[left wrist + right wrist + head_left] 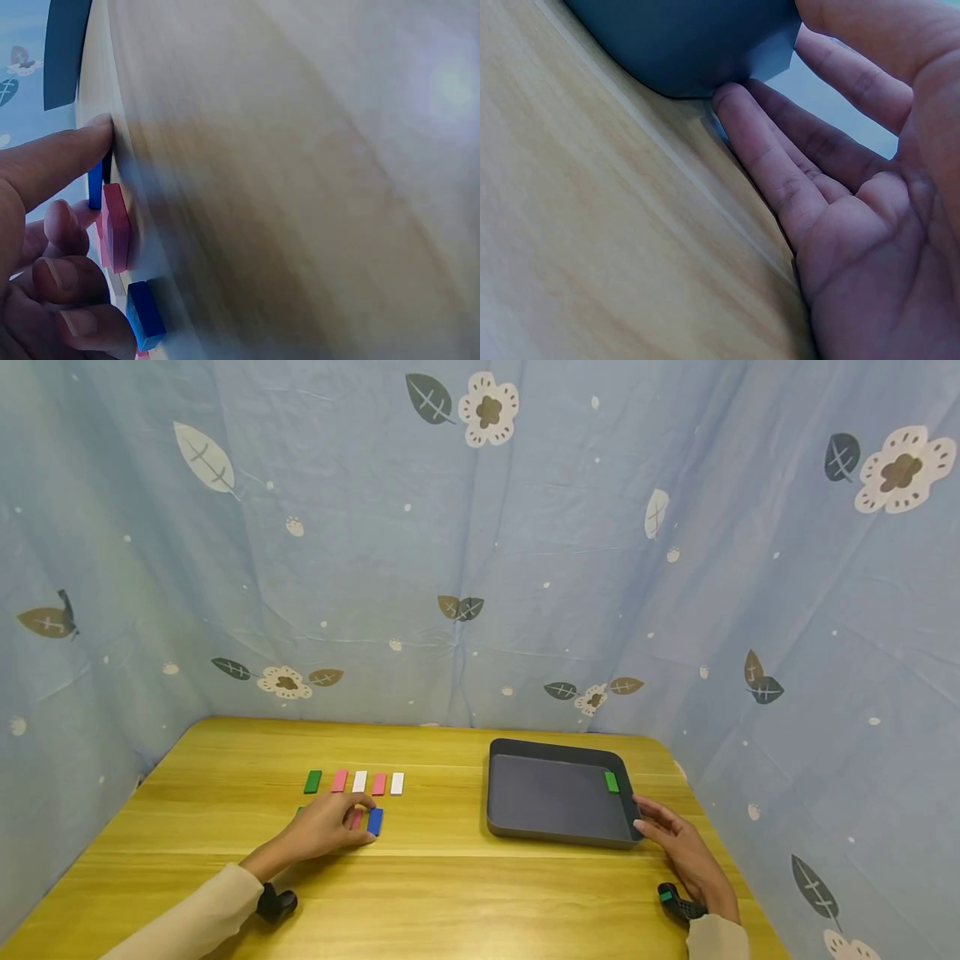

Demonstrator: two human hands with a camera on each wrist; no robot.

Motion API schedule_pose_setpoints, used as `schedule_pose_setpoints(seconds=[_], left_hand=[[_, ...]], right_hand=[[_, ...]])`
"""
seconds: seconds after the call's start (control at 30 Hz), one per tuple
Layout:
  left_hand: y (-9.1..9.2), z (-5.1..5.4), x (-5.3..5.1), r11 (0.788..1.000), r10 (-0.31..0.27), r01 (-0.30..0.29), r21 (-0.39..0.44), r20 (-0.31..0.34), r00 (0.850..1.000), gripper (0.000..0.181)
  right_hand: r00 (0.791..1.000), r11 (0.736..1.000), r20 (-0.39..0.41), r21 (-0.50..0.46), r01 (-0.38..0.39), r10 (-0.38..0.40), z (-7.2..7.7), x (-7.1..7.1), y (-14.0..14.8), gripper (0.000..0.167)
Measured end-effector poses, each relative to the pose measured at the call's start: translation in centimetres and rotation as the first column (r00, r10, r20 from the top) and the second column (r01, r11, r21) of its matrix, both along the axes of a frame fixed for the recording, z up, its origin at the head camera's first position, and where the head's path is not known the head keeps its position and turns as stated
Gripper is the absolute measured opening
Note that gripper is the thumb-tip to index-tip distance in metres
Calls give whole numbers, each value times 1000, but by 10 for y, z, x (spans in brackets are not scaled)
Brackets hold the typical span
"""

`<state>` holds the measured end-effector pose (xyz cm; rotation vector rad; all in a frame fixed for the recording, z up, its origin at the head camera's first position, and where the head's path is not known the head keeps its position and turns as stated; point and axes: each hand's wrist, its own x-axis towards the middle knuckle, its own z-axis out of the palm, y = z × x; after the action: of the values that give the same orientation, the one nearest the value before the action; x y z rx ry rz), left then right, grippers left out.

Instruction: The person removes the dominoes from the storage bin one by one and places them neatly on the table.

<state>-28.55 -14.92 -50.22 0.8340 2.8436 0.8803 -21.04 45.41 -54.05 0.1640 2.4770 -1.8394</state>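
In the head view my left hand (327, 823) pinches a blue block (376, 822) lying on the table, thumb at its near end and forefinger at its far end. A pink block (357, 818) shows beneath that hand. The left wrist view shows the thumb on the same blue block (95, 184), with a pink block (116, 228) and a second blue block (145, 315) near the curled fingers. At the right, my right hand (684, 852) touches the side of a dark grey tray (566, 839) with its fingers extended. Inside the tray lies one green block (612, 782).
Behind the left hand stands a row of flat blocks: a dark green block (312, 782), pink and white ones, and a white block (397, 784) at the right end. Another green block (300, 810) is mostly hidden. A patterned curtain (375, 568) surrounds the wooden table (450, 902).
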Motion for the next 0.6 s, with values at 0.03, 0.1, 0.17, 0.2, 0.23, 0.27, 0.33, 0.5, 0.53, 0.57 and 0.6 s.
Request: schedule_pose_setpoints(seconds=[0.03,0.1,0.17,0.2,0.23,0.27,0.33,0.5,0.53,0.57,0.6], left_hand=[[0,0,0,1000,-3,3,0,2,1000,44],[0,1,0,1000,-11,11,0,10,1000,45],[-1,2,0,1000,-11,11,-2,22,1000,45],[-1,3,0,1000,-13,13,-4,25,1000,46],[-1,3,-1,1000,-13,13,-5,31,999,46],[-1,3,-1,1000,-15,15,-5,36,999,46],[-2,4,-2,1000,-21,21,-4,41,999,48],[2,8,-7,999,-40,39,16,40,998,51],[3,9,-8,999,-43,43,24,37,998,50],[5,11,-10,999,-42,41,32,28,999,49],[8,12,-12,998,-47,46,43,15,999,48]], right_hand=[[1000,1000,-1,-2,-2,2,0,0,0,64],[1000,1000,-2,-6,-5,5,1,1,-1,64],[1000,1000,-3,-9,-10,10,2,1,-1,63],[1000,1000,-4,-11,-11,11,2,2,-1,63],[1000,1000,-5,-12,-11,11,2,2,-1,63],[1000,1000,-4,-13,-12,12,2,2,-2,63],[1000,1000,-1,-11,-16,16,2,2,-1,64],[1000,1000,7,-3,-11,11,2,2,-1,64],[1000,1000,10,-2,-12,12,2,2,0,65],[1000,1000,14,-1,-9,9,2,1,0,65],[1000,1000,16,0,-8,8,2,1,0,65]])
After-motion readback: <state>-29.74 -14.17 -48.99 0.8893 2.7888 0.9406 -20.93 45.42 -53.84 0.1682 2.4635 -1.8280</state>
